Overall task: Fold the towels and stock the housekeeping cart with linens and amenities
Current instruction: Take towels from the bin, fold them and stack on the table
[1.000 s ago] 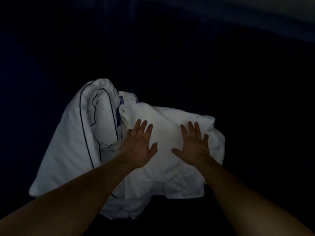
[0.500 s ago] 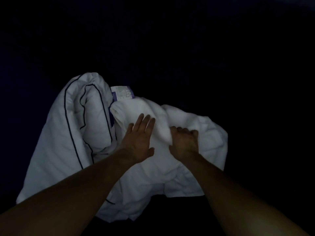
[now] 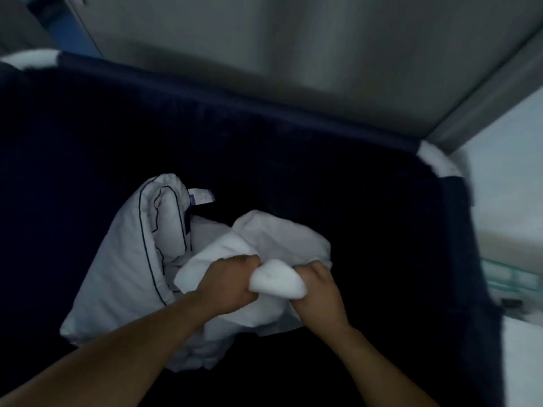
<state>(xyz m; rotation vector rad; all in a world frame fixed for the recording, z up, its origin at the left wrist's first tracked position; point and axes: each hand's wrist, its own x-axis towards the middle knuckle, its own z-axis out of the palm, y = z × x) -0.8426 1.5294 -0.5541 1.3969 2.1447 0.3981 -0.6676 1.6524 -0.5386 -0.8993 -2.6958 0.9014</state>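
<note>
The towel (image 3: 279,236) lies bunched at the bottom of a dark blue bin (image 3: 264,113), touching what may be a piped pillowcase (image 3: 129,248); the light is dim. The left hand (image 3: 232,277) and right hand (image 3: 318,286) each have their fingers clamped round a wad of the towel. Lifted like this, the towel could drag the pillowcase up with it, since their folds overlap. A second ago both palms lay flat on the cloth.

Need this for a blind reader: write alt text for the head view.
The left hand and right hand grip a bunched white towel inside a dark blue fabric bin. A white pillow with dark piping lies beside the towel, on its left.
</note>
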